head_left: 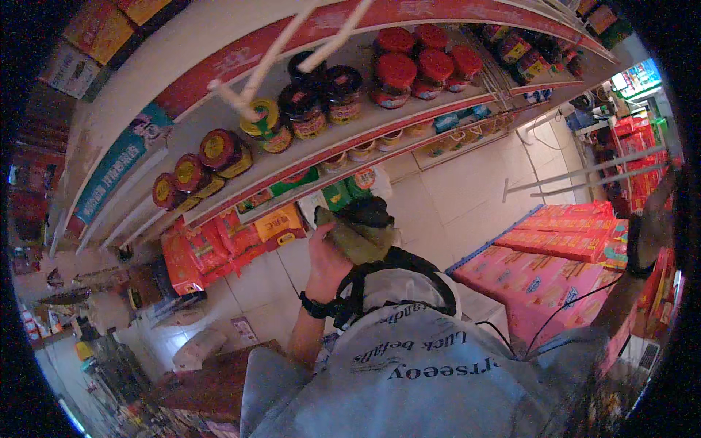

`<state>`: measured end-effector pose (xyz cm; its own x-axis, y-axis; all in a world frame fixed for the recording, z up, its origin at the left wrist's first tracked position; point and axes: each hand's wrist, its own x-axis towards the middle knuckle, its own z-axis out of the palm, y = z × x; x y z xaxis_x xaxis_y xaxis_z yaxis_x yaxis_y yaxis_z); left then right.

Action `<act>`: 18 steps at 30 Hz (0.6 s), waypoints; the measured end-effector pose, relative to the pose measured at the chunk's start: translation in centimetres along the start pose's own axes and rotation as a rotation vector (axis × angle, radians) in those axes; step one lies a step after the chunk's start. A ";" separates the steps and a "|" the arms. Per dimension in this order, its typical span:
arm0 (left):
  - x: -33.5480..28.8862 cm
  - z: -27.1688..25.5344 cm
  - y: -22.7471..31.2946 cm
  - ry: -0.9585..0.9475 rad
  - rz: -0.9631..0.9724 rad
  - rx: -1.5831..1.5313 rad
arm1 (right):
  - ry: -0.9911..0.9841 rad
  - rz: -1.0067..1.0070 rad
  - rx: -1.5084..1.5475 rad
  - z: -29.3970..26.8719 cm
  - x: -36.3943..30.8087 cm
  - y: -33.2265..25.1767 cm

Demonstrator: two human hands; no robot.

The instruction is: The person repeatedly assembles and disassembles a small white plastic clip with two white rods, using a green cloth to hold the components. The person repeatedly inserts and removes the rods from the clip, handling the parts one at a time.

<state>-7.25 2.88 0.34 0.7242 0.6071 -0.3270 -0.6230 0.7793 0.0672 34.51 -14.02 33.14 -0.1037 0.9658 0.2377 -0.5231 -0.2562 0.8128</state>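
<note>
Head view, shop aisle: one left hand (327, 257), dark band (317, 305) at the wrist, its grip clamped on one olive-green cloth (371, 243); cloth located just ahead of the wearer's body, bunched, over the tiled floor (431, 193). Adjoining its upper edge in the view: one black item (365, 211), kind not clear. One right hand (659, 193), arm extended to the far right, near red packages (637, 150) and a pair of pale rods (584, 175) — dim and blurred at the rim, so whether its grip is apart, together or on a rod cannot be told. Shelf (369, 120), upper tier, left to right: three jars with dark-red and yellow lids (219, 149); one jar with yellow-green lid (264, 123); a group of dark-lidded jars (303, 111); a cluster of red-lidded jars (394, 77), set close together. Lower level: green packets (337, 195), one orange packet (280, 223), red packs (196, 248) at its left. Opposite side: one stack of pink packages (533, 281) with flat red packages (558, 230) behind — blue edging (496, 241) along its left side. Wearer's garment: one grey shirt (438, 394), dark lettering across it.
</note>
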 end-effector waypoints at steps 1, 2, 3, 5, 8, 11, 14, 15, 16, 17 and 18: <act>0.1 0.1 -0.8 0.061 0.044 0.159 | 0.007 -0.002 0.014 -0.5 -0.4 -0.9; -0.1 0.4 -1.7 0.075 0.052 0.160 | 0.111 0.338 0.541 -1.3 -0.5 -1.6; -0.1 1.0 -2.4 0.040 0.069 0.123 | 0.209 0.681 1.055 -2.2 -0.5 -2.2; 0.2 2.8 -3.6 0.003 0.097 0.087 | 0.163 0.833 1.281 -2.9 -1.7 -4.5; 1.0 4.4 -5.9 0.016 0.056 -0.017 | 0.110 0.636 1.434 -2.8 -3.4 -5.9; 2.4 3.7 -8.0 0.109 0.099 -0.016 | 0.225 0.508 1.564 -2.9 -4.5 -7.8; 1.9 4.4 -9.6 0.067 0.105 -0.021 | 0.152 0.256 1.635 -4.3 -5.2 -10.0; 2.2 2.9 -10.6 0.027 0.098 0.011 | 0.301 0.282 1.756 -5.1 -4.8 -10.1; 2.3 2.1 -11.0 -0.005 0.101 0.055 | 0.525 0.374 1.766 -5.5 -4.1 -10.9; 2.9 1.4 -11.3 0.001 0.110 0.060 | 0.532 0.379 1.775 -5.7 -4.0 -11.5; 3.7 1.1 -11.8 0.139 0.081 0.031 | 0.524 0.347 1.831 -5.8 -4.0 -11.9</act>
<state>3.14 -3.85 -0.60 0.6225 0.6426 -0.4468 -0.6668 0.7343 0.1271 36.28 -14.64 19.46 -0.3777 0.6963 0.6103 0.9191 0.2019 0.3385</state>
